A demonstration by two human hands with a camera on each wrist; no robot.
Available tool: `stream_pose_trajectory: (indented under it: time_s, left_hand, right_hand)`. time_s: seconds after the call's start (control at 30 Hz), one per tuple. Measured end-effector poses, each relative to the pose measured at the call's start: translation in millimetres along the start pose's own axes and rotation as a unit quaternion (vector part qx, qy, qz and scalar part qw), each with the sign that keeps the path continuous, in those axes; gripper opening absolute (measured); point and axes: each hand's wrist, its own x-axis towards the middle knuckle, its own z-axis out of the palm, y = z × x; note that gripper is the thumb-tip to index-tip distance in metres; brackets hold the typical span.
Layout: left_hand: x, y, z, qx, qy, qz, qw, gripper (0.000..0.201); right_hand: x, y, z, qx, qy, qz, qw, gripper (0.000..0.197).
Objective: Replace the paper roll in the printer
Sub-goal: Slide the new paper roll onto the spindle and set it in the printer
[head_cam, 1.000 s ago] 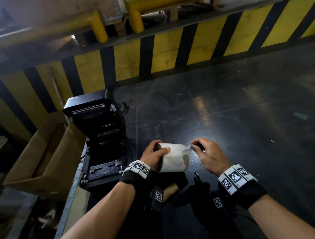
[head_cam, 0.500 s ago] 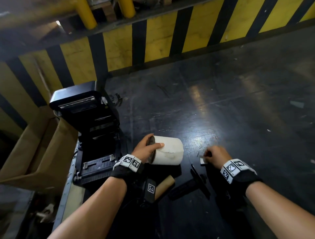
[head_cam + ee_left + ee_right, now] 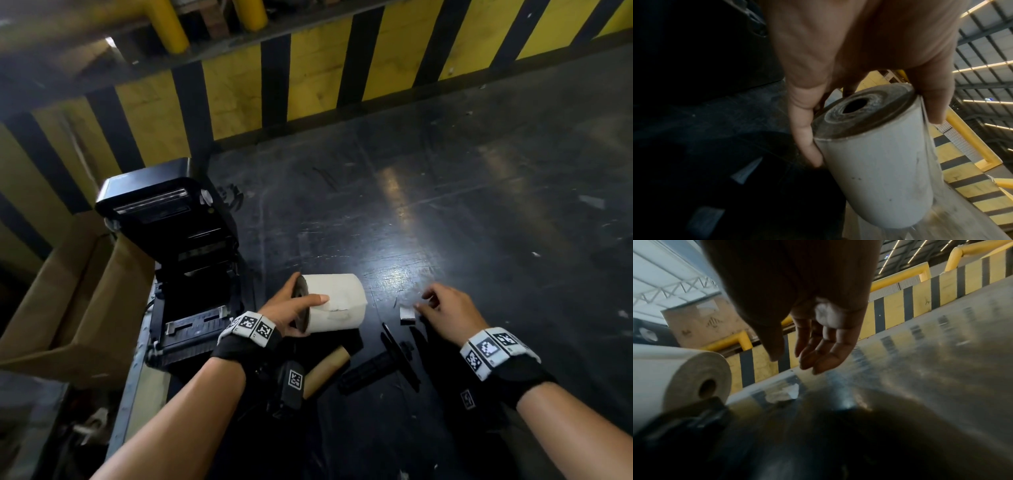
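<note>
A black printer point(image 3: 178, 260) stands at the left with its lid raised and its bay open. My left hand point(image 3: 301, 303) grips a white paper roll point(image 3: 337, 303) by its dark left end, just right of the printer; the roll's hollow core point(image 3: 856, 103) shows in the left wrist view. My right hand point(image 3: 428, 301) hovers low over the dark table point(image 3: 479, 222), fingers loose and spread, holding nothing. A small white paper scrap point(image 3: 407, 314) lies on the table at its fingertips. A black spindle point(image 3: 380, 368) and a brown cardboard core point(image 3: 325, 371) lie below the roll.
An open cardboard box point(image 3: 68, 308) sits left of the printer, beyond the table's metal edge point(image 3: 137, 377). A yellow-and-black striped barrier point(image 3: 308, 92) runs along the far side of the table. Small paper bits dot the table at the right.
My right hand left the roll's loose end, dropped to the table with a torn scrap, and now has lifted its fingers off it. The left hand still holds the roll.
</note>
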Motion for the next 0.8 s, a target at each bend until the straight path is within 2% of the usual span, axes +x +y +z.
stream_pose_trajectory:
  time_s: [0.07, 0.13, 0.23, 0.33, 0.47, 0.63, 0.8]
  left_hand:
    - [1, -5, -1, -0.018, 0.006, -0.007, 1.0, 0.073]
    - [-2, -6, 1, -0.037, 0.016, -0.002, 0.999, 0.079]
    - [-5, -9, 5, -0.053, 0.029, 0.02, 0.998, 0.072]
    - [-7, -14, 10, -0.062, 0.051, 0.037, 0.996, 0.057]
    - [-12, -18, 17, -0.064, 0.081, 0.06, 0.993, 0.055]
    - [-30, -11, 15, -0.094, 0.097, 0.114, 0.984, 0.056]
    - [-64, 5, -3, -0.129, 0.069, 0.202, 0.968, 0.047]
  right_hand:
    - [-14, -4, 0, 0.007, -0.05, -0.009, 0.999, 0.026]
    - [-27, -8, 6, -0.011, -0.13, -0.02, 0.991, 0.037]
    - [-34, -8, 17, -0.015, -0.181, -0.031, 0.983, 0.048]
    - [-33, -5, 25, -0.002, -0.173, -0.037, 0.984, 0.042]
    - [-38, 1, 26, 0.028, -0.169, -0.021, 0.985, 0.03]
    - [-49, 6, 8, 0.052, -0.106, -0.022, 0.993, 0.016]
    - [-70, -7, -35, 0.064, -0.011, -0.056, 0.996, 0.012]
